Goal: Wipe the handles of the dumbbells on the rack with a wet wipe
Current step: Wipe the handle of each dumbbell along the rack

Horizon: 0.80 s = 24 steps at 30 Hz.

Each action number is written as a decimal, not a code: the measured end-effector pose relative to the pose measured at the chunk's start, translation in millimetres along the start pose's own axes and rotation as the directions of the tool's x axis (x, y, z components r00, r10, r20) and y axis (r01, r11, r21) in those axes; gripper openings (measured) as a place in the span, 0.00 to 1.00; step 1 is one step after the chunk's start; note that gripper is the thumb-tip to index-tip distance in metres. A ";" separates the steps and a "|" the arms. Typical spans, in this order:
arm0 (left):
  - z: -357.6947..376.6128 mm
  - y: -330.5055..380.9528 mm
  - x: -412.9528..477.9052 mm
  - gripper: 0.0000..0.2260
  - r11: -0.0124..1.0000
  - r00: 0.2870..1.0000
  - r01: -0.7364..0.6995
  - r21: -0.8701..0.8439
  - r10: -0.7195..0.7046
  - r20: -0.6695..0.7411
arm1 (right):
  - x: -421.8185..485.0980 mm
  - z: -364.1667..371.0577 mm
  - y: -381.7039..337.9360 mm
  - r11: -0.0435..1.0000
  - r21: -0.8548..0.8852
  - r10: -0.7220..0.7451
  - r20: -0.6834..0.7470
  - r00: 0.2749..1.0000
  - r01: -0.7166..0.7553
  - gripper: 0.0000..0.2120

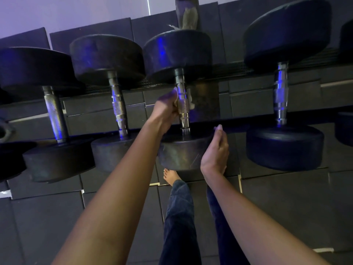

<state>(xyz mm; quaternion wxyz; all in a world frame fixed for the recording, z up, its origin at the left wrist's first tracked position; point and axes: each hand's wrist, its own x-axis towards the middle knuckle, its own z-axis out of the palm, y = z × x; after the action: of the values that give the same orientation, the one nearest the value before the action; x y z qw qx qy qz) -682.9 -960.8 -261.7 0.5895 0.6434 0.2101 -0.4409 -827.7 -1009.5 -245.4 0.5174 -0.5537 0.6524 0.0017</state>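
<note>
From the head view, our left hand (pixel 168 109) grips the wet wipe (pixel 190 99) around the handle (pixel 183 107) of the middle dumbbell (pixel 179 153) on the rack (pixel 324 73). Our right hand (pixel 215 152) is relaxed, holding nothing, just beside that dumbbell's near end.

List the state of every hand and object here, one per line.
Left hand: grips the wet wipe around the handle.
Wet wipe: wrapped on that handle, mostly hidden by the hand.
Right hand: relaxed, holds nothing, beside the same dumbbell's near head.
Right-side dumbbell: racked, untouched.
</note>
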 end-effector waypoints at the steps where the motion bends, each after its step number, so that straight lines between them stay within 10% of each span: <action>1: 0.6 -3.8 -0.7 0.14 1.000 1.000 -0.011 0.012 0.011 -0.008 | 0.9 -0.2 1.3 1.000 0.009 -0.007 -0.003 1.000 0.007 0.21; 14: 10.4 -32.0 -39.7 0.12 0.756 0.938 0.081 0.650 0.163 -0.306 | 1.2 -2.6 2.8 0.997 -0.056 -0.046 0.071 0.996 0.050 0.24; 24: 33.3 -9.9 -94.4 0.08 0.982 0.973 -0.162 0.099 0.175 -0.148 | -14.3 -74.6 4.5 0.964 0.014 -0.266 0.147 0.953 0.267 0.13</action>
<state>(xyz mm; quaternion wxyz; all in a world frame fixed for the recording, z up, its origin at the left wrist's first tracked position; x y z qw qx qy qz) -750.7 -966.5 -187.6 0.5784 0.7161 0.1809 -0.3462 -883.3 -1040.4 -203.7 0.5582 -0.6364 0.5318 -0.0250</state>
